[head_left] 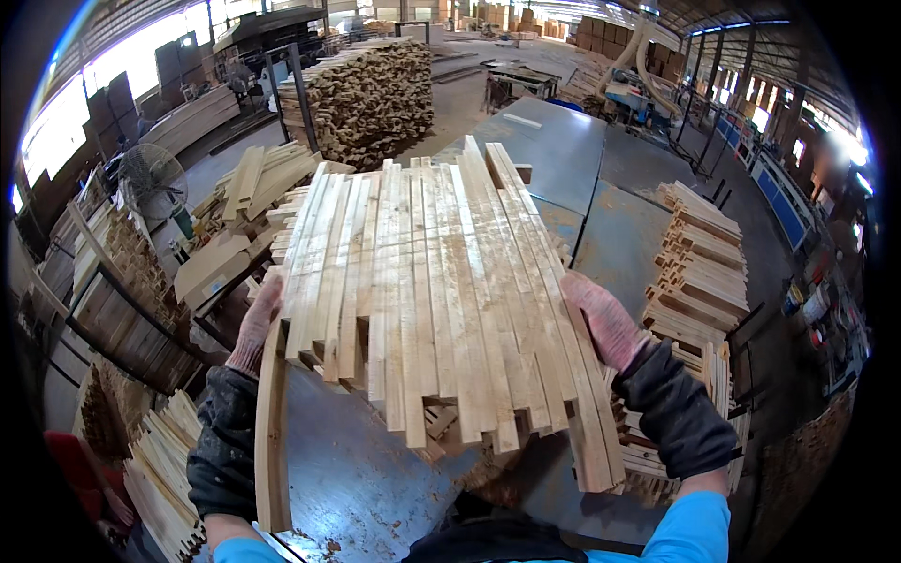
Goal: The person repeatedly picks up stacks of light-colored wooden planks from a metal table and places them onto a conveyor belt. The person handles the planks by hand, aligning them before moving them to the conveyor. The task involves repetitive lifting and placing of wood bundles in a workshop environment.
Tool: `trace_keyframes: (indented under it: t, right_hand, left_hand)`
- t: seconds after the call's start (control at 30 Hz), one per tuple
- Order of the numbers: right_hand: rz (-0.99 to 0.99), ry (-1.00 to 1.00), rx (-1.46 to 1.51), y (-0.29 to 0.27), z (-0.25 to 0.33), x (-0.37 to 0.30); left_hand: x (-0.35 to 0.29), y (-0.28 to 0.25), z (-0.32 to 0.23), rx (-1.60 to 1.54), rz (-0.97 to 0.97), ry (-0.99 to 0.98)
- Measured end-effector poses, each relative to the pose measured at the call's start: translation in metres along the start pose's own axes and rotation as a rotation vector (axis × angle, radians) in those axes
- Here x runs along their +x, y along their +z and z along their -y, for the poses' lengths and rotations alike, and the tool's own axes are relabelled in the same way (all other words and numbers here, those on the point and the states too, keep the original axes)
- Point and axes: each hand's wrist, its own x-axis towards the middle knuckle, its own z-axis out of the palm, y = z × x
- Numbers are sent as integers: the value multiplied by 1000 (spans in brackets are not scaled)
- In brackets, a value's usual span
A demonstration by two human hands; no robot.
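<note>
A wide layer of pale wooden strips (427, 291) lies side by side in front of me, their near ends uneven. My left hand (260, 317), in a pinkish knit glove, grips the left edge of this bundle. My right hand (603, 317), gloved alike, presses against the right edge, so the strips are squeezed between both hands. One longer strip (272, 441) juts toward me at the left, and others reach out at the near right. The fingertips are partly hidden by the wood. Below the bundle shows a metal tabletop (361, 469) with sawdust on it.
Stacked strips (694, 267) stand along the right side, with more bundles (164, 460) at the lower left. A large wood pile (366, 98) and a fan (152, 178) are farther off. Another person's red clothing (75, 479) shows at the lower left.
</note>
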Motion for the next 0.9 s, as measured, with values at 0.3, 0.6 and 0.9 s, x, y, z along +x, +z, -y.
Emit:
trace_keyframes:
  t: [0.3,0.6,0.9]
  right_hand:
    - [40,171,-60,-3,-1,34]
    - [49,56,-232,0,-1,28]
    - [32,-150,-154,0,-7,5]
  left_hand:
    - [16,11,-20,225,58,-253]
    - [7,26,-21,50,203,-114]
    - [-16,42,-13,48,165,11]
